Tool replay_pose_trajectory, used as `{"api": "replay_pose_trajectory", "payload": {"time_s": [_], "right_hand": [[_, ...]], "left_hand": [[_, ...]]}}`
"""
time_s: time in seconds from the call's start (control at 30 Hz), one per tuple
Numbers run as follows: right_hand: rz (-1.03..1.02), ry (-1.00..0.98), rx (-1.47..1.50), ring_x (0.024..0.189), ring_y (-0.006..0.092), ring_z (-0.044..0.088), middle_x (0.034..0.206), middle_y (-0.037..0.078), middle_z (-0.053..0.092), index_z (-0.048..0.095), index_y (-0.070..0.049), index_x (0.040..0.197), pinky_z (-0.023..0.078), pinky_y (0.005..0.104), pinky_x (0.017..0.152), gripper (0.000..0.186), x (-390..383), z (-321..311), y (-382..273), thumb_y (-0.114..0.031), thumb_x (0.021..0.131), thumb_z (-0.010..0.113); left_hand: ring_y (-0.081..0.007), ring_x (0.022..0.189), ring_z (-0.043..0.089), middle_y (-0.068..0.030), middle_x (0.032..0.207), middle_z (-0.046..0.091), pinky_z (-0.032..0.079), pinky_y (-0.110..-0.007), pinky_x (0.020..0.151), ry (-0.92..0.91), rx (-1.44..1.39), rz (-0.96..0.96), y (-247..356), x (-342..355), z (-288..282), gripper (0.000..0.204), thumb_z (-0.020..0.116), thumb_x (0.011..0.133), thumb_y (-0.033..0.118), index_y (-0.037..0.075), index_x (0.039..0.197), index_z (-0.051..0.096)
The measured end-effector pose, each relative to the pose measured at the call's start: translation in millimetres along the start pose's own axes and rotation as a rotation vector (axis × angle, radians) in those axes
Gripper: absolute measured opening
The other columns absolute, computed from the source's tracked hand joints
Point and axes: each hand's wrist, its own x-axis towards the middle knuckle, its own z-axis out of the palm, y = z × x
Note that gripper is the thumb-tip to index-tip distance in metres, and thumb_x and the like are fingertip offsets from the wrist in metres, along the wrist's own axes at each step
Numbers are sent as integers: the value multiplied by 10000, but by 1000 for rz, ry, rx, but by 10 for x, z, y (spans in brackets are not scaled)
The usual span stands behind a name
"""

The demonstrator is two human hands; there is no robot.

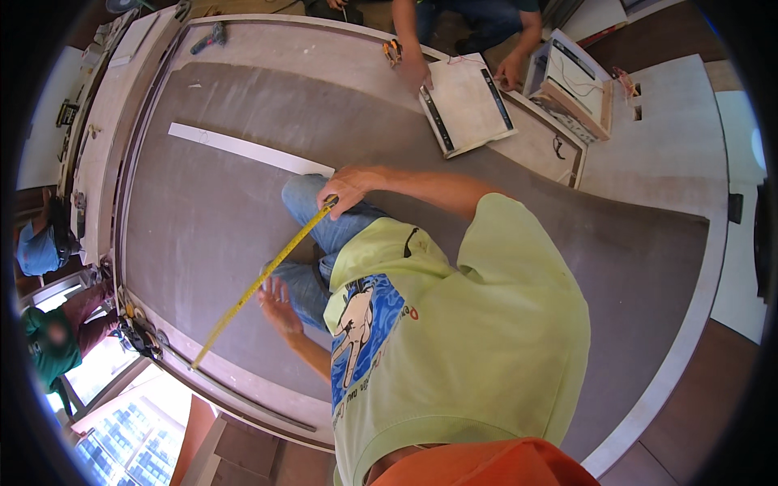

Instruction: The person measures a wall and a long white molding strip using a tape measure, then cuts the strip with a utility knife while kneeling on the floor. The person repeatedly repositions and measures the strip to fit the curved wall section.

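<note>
My right hand (347,189) is closed around a tape measure near my raised knee. Its yellow blade (263,278) runs out toward the lower left, ending by a long thin metal strip (235,394) at the board's edge. Just beside the blade is my left hand (279,306), its fingers apart and nothing held in it. I sit on a large grey-brown board (235,194) with a pale border. A long narrow white strip (243,148) lies on this board, one end close to my right hand and knee.
At the top, a co-worker's hands hold a white panel with black rails (466,105). A box-like drawer (571,85) stands beside it. A power drill (209,38) lies at the far left corner. Two more people are at the left, past the wooden frame (134,146).
</note>
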Motion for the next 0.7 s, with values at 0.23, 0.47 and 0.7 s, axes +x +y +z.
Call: {"api": "replay_pose_trajectory", "payload": {"time_s": [0.23, 0.47, 0.7], "right_hand": [[8, 79, -14, 927, 330, 683, 972, 114, 726, 687, -173, 1133, 515, 454, 805, 446, -110, 102, -78, -461, 792, 702], [-23, 131, -7, 917, 335, 682, 965, 125, 718, 682, -168, 1118, 518, 451, 794, 430, -347, 90, -35, -460, 803, 698], [-154, 121, -28, 1070, 287, 654, 1173, 128, 686, 643, -97, 1269, 512, 402, 925, 546, -192, 192, -341, -426, 845, 744]], "left_hand": [[-238, 1124, 610, -121, 1246, 610, 498, -400, 989, -41, 31, -155, -341, -17, 788, 407, 547, 1038, 342, 63, 1331, 502], [-232, 1070, 648, -153, 1183, 643, 530, -365, 951, -99, 27, -108, -241, -108, 1214, 318, 481, 1068, 294, 16, 1220, 512], [-206, 857, 702, -115, 951, 705, 569, -352, 821, 122, 77, 199, -97, -38, 997, 251, 594, 1013, 292, 43, 991, 616]]}}
